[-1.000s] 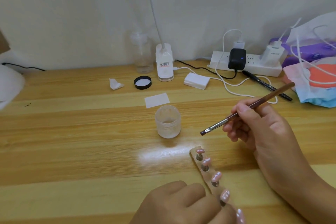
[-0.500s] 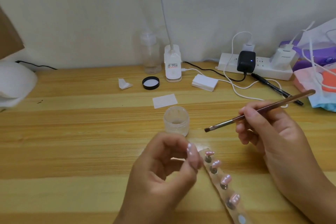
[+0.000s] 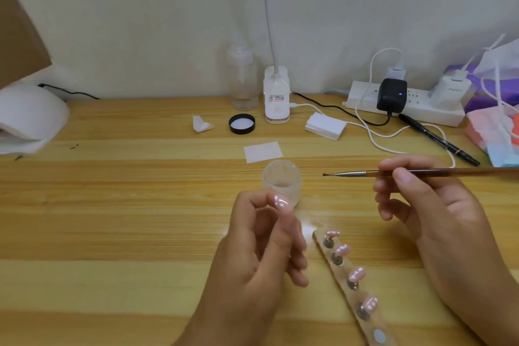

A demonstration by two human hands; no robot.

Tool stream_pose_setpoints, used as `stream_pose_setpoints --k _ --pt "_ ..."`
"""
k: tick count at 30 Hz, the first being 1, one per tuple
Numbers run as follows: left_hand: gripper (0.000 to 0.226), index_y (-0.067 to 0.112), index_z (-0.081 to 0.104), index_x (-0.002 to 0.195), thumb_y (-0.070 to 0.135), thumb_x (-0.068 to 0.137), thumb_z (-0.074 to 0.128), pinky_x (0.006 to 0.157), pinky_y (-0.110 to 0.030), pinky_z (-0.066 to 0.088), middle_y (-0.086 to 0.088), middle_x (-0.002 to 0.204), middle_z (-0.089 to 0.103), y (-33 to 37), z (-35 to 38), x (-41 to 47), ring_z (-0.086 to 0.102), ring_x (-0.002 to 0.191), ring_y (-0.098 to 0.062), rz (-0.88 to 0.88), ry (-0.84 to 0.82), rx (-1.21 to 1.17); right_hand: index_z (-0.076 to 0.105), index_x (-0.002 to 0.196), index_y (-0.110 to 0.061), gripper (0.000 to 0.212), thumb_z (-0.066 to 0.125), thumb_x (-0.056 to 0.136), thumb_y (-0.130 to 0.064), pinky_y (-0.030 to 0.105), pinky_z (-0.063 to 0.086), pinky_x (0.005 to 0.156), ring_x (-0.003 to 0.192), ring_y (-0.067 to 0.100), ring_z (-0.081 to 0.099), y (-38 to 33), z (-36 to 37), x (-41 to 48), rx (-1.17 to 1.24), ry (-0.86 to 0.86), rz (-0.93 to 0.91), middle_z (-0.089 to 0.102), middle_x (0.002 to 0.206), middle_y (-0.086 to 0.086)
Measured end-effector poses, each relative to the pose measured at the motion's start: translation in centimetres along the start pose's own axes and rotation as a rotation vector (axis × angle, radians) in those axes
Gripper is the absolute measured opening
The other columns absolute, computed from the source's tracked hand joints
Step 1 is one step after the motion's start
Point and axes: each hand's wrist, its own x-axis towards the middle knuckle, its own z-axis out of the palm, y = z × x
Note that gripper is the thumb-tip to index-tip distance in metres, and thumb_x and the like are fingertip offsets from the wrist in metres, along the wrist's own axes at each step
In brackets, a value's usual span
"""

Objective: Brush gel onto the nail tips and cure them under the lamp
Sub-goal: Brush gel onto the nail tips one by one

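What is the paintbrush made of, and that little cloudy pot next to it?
The brush has a glossy brown handle that looks like varnished wood, a shiny silver neck, likely metal, and a dark bristle tip. The jar seems frosted plastic, maybe glass: its walls are cloudy yet let light through.

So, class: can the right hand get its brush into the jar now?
Probably yes: the jar is open, the brush in the right hand points at it, and the left hand is not between.
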Motion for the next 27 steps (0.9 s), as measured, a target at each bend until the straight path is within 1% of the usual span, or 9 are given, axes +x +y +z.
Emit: stream_pose_setpoints --k 2,4,8,11,13,16,20,23,27 --pt "0.003 0.058 0.036 0.089 0.058 0.087 0.038 0.056 -0.015 0.047 0.015 0.070 0.068 -0.1 0.0 -0.7 0.062 0.055 -0.004 0.047 -0.140 0.307 0.073 0.087 -0.027 0.017 0.057 0.084 -0.028 0.019 0.050 0.058 0.072 0.012 0.060 0.0 0.0 0.0 0.004 -0.007 -0.005 0.066 0.076 0.000" --pt "0.010 0.065 0.021 0.093 0.065 0.083 0.022 0.068 -0.019 0.050 0.031 0.082 0.067 -0.2 0.1 -1.4 0.066 0.071 0.001 0.077 -0.240 0.571 0.073 0.086 -0.027 0.016 0.058 0.086 -0.027 0.019 0.050 0.058 0.070 0.011 0.059 0.0 0.0 0.0 0.009 -0.015 -0.009 0.065 0.073 -0.001" --pt "0.024 0.057 0.020 0.100 0.068 0.079 0.018 0.081 -0.030 0.051 0.029 0.099 0.068 -0.3 0.7 -1.7 0.066 0.090 -0.003 0.085 -0.282 0.659 0.074 0.084 -0.023 0.020 0.056 0.091 -0.023 0.021 0.049 0.057 0.069 0.013 0.059 0.2 0.1 0.0 0.035 -0.018 -0.008 0.064 0.072 0.002" --pt "0.010 0.052 0.039 0.096 0.055 0.088 0.042 0.074 -0.023 0.053 0.023 0.095 0.071 -0.2 0.6 -1.0 0.069 0.081 -0.005 0.061 -0.236 0.379 0.076 0.090 -0.018 0.033 0.044 0.093 -0.027 0.022 0.048 0.058 0.073 0.016 0.058 0.3 -0.3 0.1 0.062 -0.029 0.006 0.067 0.078 0.008" --pt "0.006 0.041 0.055 0.088 0.042 0.083 0.059 0.066 -0.020 0.053 0.010 0.084 0.073 0.0 0.4 -0.3 0.068 0.071 -0.007 -0.021 -0.094 0.081 0.076 0.096 -0.016 0.037 0.042 0.094 -0.029 0.022 0.049 0.059 0.076 0.016 0.059 0.4 -0.4 0.1 0.037 -0.035 0.014 0.069 0.084 0.012" --pt "0.011 0.033 0.064 0.079 0.039 0.072 0.071 0.067 -0.030 0.056 0.009 0.076 0.070 -0.2 -0.1 0.6 0.067 0.066 -0.006 -0.129 0.121 -0.136 0.077 0.101 -0.018 0.035 0.048 0.093 -0.034 0.021 0.050 0.062 0.078 0.013 0.060 0.5 -0.3 0.0 -0.011 -0.028 0.005 0.070 0.086 0.009" --pt "0.006 0.037 0.063 0.080 0.041 0.082 0.066 0.069 -0.029 0.058 0.023 0.090 0.069 -0.7 -0.7 1.3 0.072 0.083 -0.011 -0.206 0.225 -0.259 0.078 0.099 -0.018 0.035 0.052 0.088 -0.039 0.021 0.053 0.077 0.081 0.011 0.061 0.5 -0.5 0.1 0.006 -0.040 -0.004 0.070 0.090 0.004" --pt "0.008 0.033 0.060 0.086 0.040 0.085 0.060 0.076 -0.033 0.059 0.023 0.101 0.068 -0.9 -0.6 1.6 0.071 0.099 -0.024 -0.253 0.178 -0.375 0.077 0.101 -0.016 0.035 0.055 0.087 -0.039 0.023 0.053 0.081 0.083 0.012 0.061 0.5 -0.5 0.1 0.053 -0.097 0.036 0.068 0.089 0.005" --pt "0.009 0.035 0.061 0.080 0.036 0.088 0.058 0.083 -0.036 0.058 0.018 0.113 0.067 -0.7 -0.5 1.8 0.069 0.105 -0.027 -0.317 0.097 -0.448 0.074 0.107 -0.023 0.033 0.065 0.083 -0.045 0.022 0.054 0.079 0.085 0.013 0.066 0.1 -0.1 -0.1 0.040 -0.113 0.013 0.068 0.089 -0.001"
